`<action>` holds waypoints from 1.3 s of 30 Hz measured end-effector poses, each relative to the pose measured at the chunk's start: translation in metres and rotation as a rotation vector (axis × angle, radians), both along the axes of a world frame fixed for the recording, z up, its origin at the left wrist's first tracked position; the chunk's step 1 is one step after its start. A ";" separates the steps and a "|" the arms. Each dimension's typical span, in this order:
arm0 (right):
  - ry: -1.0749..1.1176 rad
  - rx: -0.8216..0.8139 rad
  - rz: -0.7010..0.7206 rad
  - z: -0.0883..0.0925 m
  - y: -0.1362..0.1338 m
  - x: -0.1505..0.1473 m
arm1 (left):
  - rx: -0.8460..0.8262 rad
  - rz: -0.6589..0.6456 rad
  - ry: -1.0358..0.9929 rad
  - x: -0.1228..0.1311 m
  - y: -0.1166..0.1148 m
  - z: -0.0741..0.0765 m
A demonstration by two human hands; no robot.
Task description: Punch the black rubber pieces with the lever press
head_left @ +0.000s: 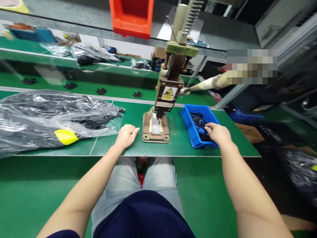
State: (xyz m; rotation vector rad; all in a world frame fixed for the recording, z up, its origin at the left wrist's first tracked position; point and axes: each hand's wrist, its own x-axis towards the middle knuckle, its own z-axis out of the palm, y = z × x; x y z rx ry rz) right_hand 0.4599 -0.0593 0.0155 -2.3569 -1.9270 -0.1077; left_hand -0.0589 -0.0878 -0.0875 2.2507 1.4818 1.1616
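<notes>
My left hand (pixel 126 136) rests on the green bench with its fingers curled in and the thumb pointing right. Nothing shows in it, though its palm is hidden. Just right of it stands a hand press (pixel 169 94), with a pale block (pixel 156 127) on its base under the ram. My right hand (pixel 219 134) reaches over the near right side of a blue bin (pixel 195 144). Its thumb and fingertips pinch a small black part (pixel 205 127) among several others in the bin. The pinched part's exact kind is too small to tell.
A clear plastic bag of black flat pieces (pixel 49 115) lies to the left, with a yellow label (pixel 66 136) on it. Several black cut pieces (pixel 101 91) sit on the green strip behind. An orange bin (pixel 132 19) stands on the shelf above. The press lever (pixel 210 82) extends right.
</notes>
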 end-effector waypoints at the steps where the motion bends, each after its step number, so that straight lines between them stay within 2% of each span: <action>1: 0.016 0.004 -0.018 0.001 -0.003 -0.002 | 0.027 0.022 -0.026 -0.001 0.001 -0.002; 7: 0.114 0.075 -0.019 0.005 -0.019 -0.021 | 0.113 0.128 -0.129 -0.007 0.004 -0.010; 11: 0.177 0.208 0.083 0.010 -0.036 -0.045 | 0.155 0.121 -0.157 0.000 -0.006 0.001; 14: 0.255 0.296 0.262 0.014 -0.057 -0.080 | 0.218 0.080 -0.216 0.021 -0.027 0.021; 18: 0.379 0.325 0.548 0.009 -0.089 -0.142 | 0.240 -0.105 -0.281 0.058 -0.063 0.055; 20: 0.452 0.369 0.722 0.003 -0.101 -0.170 | 0.223 -0.190 -0.282 0.071 -0.077 0.067; 22: 0.498 0.436 0.871 -0.005 -0.109 -0.192 | 0.209 -0.251 -0.255 0.077 -0.086 0.072; 24: 0.509 0.475 0.949 -0.012 -0.114 -0.207 | 0.202 -0.278 -0.211 0.077 -0.093 0.071; 28: 0.543 0.493 0.986 -0.024 -0.116 -0.223 | 0.127 -0.252 -0.149 0.071 -0.100 0.065; 33: 0.557 0.474 0.989 -0.031 -0.116 -0.224 | 0.013 -0.211 -0.122 0.068 -0.103 0.059; 39: 0.500 0.411 0.971 -0.035 -0.116 -0.222 | 0.018 -0.196 -0.100 0.070 -0.104 0.053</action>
